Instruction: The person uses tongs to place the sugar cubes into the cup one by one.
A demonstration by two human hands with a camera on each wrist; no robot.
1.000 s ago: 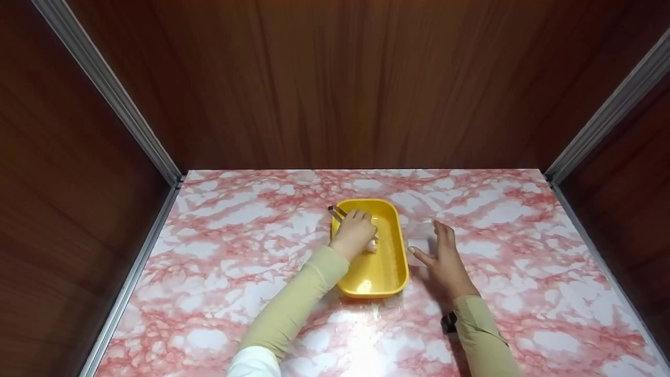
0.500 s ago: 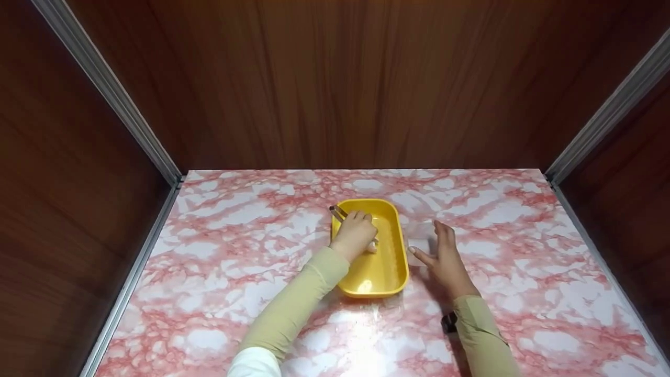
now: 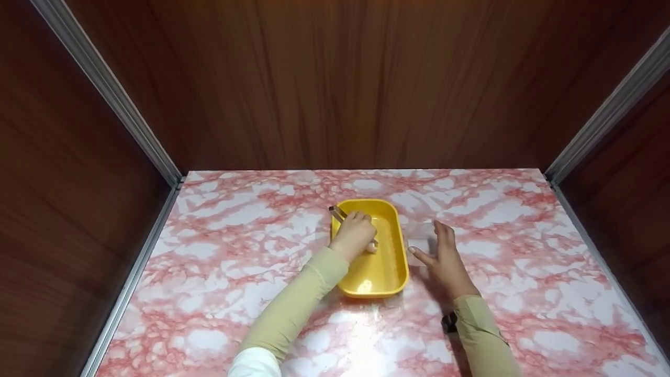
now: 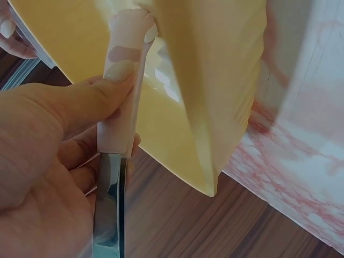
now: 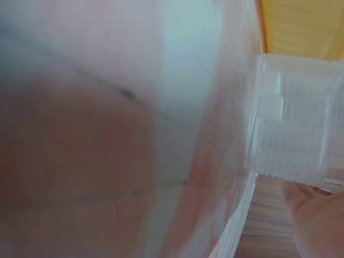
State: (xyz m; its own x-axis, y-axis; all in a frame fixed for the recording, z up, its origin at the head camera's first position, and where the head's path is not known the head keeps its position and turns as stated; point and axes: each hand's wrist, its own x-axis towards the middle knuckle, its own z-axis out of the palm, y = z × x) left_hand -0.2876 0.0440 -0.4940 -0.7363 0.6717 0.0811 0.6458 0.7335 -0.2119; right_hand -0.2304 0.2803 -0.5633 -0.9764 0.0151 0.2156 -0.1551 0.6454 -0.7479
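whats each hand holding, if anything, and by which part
The left hand holds a metal utensil by its pale pink handle. Whether the right hand grips the clear plastic box cannot be told.

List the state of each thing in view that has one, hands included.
Left hand: pinching the utensil, thumb over its pink part.
Metal utensil with a pink end: held slanting over the yellow tray.
Yellow tray: upright on the table, uncovered.
Clear container: beside the tray; lid on or off, can't tell.
Right hand: at the container, fingers spread.
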